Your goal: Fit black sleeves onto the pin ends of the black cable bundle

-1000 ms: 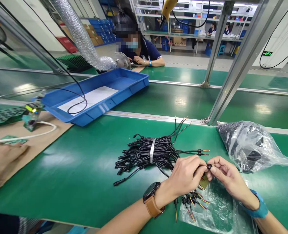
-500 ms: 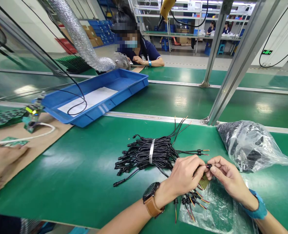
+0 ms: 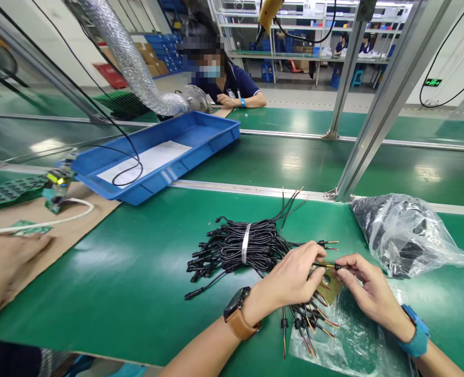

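My left hand (image 3: 294,275), with a watch on its wrist, curls round a thin black cable (image 3: 318,265); thumb and forefinger stand slightly apart. Yellow and red wires run from the cable to a small black ring-like fitting (image 3: 338,266), pinched between the thumb and fingers of my right hand (image 3: 367,283). Left of the hands lies a bundle of black cables (image 3: 251,243), tied with a white band. Below the hands, several cable ends with black fittings (image 3: 304,322) and bare coloured wires rest on a clear plastic bag (image 3: 345,335). A brownish plate (image 3: 329,289) lies under the fingers.
A clear bag of black parts (image 3: 406,235) sits at right. A blue tray (image 3: 157,188) holds white paper. At left, another person's hand (image 3: 12,262) rests by a circuit board on brown cardboard (image 3: 94,220). A metal post (image 3: 373,120) rises behind; a masked person sits opposite.
My left hand has moved left, away from my right fingertips, loosening its pinch. Cable and coloured wires now show between the hands. My right hand keeps the fitting in nearly the same place.
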`<state>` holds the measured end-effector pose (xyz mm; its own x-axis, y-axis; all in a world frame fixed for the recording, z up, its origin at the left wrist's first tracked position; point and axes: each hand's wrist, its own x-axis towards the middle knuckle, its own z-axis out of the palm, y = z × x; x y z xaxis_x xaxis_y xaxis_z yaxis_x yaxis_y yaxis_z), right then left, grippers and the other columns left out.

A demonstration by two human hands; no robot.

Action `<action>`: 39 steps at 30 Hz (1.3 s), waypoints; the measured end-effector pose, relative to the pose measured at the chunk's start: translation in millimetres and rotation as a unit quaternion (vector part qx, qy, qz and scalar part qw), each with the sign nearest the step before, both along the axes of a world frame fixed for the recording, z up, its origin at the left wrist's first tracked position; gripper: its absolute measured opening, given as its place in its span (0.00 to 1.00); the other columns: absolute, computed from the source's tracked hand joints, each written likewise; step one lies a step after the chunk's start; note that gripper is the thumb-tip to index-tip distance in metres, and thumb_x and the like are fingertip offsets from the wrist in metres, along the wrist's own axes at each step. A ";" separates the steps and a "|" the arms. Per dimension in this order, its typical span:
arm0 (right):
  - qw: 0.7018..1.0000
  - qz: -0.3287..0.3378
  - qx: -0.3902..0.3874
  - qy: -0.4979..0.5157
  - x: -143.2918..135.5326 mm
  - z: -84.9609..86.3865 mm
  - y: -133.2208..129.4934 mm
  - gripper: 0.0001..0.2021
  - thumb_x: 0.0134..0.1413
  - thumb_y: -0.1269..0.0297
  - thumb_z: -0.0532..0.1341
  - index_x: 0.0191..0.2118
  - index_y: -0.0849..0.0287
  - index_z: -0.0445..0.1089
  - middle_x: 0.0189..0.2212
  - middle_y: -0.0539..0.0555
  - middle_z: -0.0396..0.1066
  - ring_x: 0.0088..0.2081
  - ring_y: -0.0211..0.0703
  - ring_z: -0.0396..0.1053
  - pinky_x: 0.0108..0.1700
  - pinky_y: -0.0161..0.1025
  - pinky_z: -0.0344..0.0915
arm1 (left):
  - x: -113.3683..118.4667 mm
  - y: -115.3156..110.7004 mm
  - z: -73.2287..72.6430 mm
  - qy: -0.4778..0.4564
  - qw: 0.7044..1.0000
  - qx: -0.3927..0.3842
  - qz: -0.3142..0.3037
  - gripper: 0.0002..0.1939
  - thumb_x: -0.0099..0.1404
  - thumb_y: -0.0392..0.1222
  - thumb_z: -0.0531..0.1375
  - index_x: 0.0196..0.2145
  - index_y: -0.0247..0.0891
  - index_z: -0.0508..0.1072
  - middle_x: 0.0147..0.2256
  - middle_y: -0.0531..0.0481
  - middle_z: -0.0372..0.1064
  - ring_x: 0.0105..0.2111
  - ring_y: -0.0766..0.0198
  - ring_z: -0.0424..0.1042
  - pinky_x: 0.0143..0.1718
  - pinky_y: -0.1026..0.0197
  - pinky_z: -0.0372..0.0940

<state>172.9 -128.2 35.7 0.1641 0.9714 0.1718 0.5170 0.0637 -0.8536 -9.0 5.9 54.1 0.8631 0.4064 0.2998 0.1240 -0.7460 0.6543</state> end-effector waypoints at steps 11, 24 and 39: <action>0.996 0.005 0.079 -0.029 -13.8 -13.4 9.2 0.06 0.71 0.64 0.55 0.45 0.56 0.68 0.36 0.55 0.73 0.35 0.41 0.72 0.37 0.36 0.72 | 2.4 -0.2 -20.9 -0.023 0.999 0.045 0.013 0.08 0.71 0.35 0.55 0.33 0.37 0.71 0.30 0.51 0.74 0.29 0.64 0.71 0.33 0.62 0.61; 0.995 0.037 0.079 -0.052 -17.4 -13.5 16.2 0.05 0.69 0.69 0.55 0.46 0.55 0.67 0.36 0.53 0.75 0.35 0.40 0.73 0.37 0.34 0.70 | 0.5 7.6 -9.5 0.054 0.998 0.027 0.008 0.09 0.70 0.33 0.55 0.32 0.38 0.72 0.28 0.53 0.73 0.26 0.65 0.69 0.29 0.62 0.53; 0.994 0.035 0.093 -0.054 -23.0 -20.1 18.5 0.05 0.69 0.71 0.55 0.44 0.55 0.66 0.37 0.53 0.75 0.36 0.40 0.74 0.38 0.34 0.70 | 1.4 9.0 -16.4 0.004 0.998 -0.061 0.016 0.08 0.62 0.30 0.56 0.27 0.37 0.68 0.24 0.54 0.67 0.24 0.67 0.62 0.29 0.64 0.53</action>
<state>149.9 -109.7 15.6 0.0676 0.9295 0.3627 0.5940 0.2546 -0.7631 -7.5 15.0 37.7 0.8519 0.4662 0.2386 0.1520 -0.6561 0.7392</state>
